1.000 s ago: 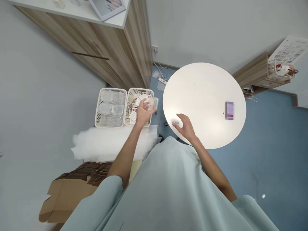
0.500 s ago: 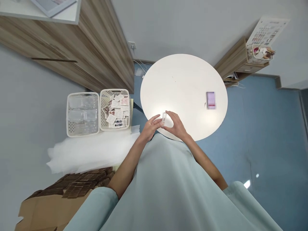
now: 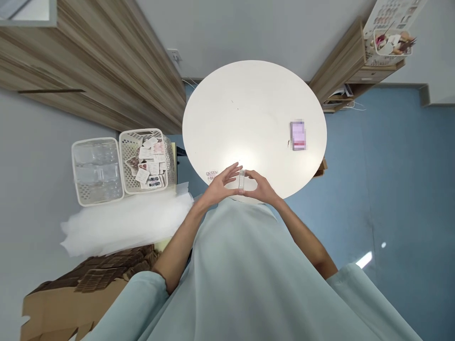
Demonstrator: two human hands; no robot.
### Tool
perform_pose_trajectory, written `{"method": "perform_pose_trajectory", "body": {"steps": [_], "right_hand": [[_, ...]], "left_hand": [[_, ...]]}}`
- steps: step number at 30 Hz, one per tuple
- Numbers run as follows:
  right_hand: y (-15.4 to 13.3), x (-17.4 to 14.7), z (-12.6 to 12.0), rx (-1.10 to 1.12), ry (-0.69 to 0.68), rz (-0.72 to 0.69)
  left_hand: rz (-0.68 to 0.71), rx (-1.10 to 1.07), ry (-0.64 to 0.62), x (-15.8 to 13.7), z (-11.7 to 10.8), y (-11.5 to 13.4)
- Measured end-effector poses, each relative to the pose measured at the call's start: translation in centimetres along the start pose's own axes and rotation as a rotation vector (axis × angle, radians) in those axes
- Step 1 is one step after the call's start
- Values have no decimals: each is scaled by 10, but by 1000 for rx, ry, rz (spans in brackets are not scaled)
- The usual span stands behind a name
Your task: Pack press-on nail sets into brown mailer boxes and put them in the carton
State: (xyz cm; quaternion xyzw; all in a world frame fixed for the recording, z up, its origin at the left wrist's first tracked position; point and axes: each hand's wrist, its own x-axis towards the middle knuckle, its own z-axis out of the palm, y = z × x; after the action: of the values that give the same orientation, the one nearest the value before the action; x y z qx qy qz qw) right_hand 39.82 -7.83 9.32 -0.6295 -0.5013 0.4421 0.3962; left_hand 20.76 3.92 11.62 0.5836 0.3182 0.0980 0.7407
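A small clear plastic case (image 3: 241,180) is held up on edge between my two hands, over the near edge of the white oval table (image 3: 249,104). My right hand (image 3: 262,186) grips it from the right, thumb at its lower end and fingers at its upper end. From the left, my left hand (image 3: 221,185) curves around it, with the thumb at the lower end and the fingers near the top, partly spread. Left of my left hand, a cluster of small pinkish pieces (image 3: 212,175) lies on the table, too small to name surely.
A purple box, blurred out (image 3: 298,135), lies on the table's right side. To the left stand a white basket of clear plastic cases (image 3: 74,168) and another basket (image 3: 122,142) of small cards. Below them are a white foam roll (image 3: 124,222) and folded cardboard (image 3: 67,303).
My left hand has shifted to take the case opposite my right, its thumb now at the lower end. The view has moved, and the pinkish pieces on the table have come into sight.
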Motion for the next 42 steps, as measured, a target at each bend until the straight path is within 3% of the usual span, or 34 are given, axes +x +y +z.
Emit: {"method": "perform_pose_trajectory", "body": {"steps": [9,19,38,42], "right_hand": [[34,-12,-32,66,-93,14],[62,-25,-59,143,-167,53],[79,-15,-104,184,-281,40],[83,-16,-110,149,-216,61]], "left_hand": [[-59,122,-52,26,36,0],[-45,166,3,36,73,-8],[-102,172,76,62,102,3],[-104,170,109,64,107,-2]]}}
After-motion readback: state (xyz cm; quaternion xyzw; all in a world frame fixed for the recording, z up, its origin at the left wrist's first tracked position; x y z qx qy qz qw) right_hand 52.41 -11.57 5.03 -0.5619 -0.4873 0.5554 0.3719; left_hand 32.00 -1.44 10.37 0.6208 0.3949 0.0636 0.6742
